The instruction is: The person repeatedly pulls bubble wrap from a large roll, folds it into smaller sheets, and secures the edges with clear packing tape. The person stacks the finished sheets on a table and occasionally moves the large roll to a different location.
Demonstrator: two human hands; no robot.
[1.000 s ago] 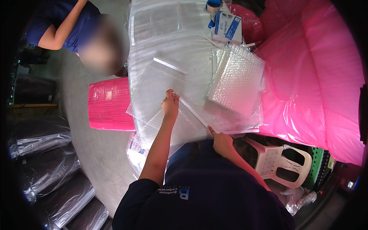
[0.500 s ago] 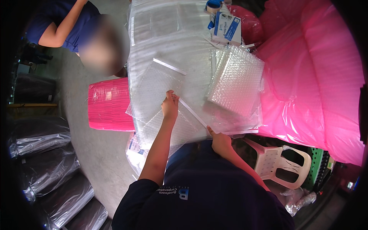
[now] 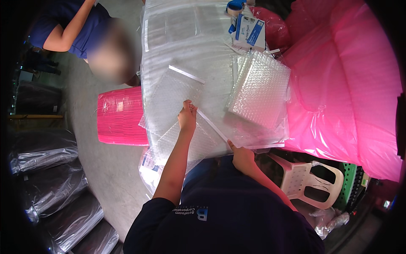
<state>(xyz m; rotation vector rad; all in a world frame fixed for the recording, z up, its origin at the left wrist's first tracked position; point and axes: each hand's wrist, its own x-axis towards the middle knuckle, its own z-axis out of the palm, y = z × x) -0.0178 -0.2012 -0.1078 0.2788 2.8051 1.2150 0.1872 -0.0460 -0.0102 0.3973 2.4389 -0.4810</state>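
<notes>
A clear bubble wrap pouch [image 3: 192, 139] lies at the near edge of the table, its white strip slanting down to the right. My left hand [image 3: 187, 117] pinches the strip's far end with curled fingers. At the near end, my right hand [image 3: 244, 160] grips the corner, one finger pointing along the strip. Just beyond my left hand, a second bubble wrap pouch [image 3: 171, 91] lies flat, with a white strip on its far edge. To the right sits a thick stack of bubble wrap pouches [image 3: 262, 91].
A tape dispenser [image 3: 235, 7] and a white-and-blue box [image 3: 249, 31] stand far right on the plastic-covered table [image 3: 169, 38]. Large pink wrapped bundles [image 3: 342, 84] flank the right side. A pink stack [image 3: 120, 116], a plastic chair [image 3: 298, 180] and a co-worker [image 3: 78, 29] are nearby.
Both hands stay in place on the pouch's strip, with hardly any shift. The stack and the other pouch have not moved.
</notes>
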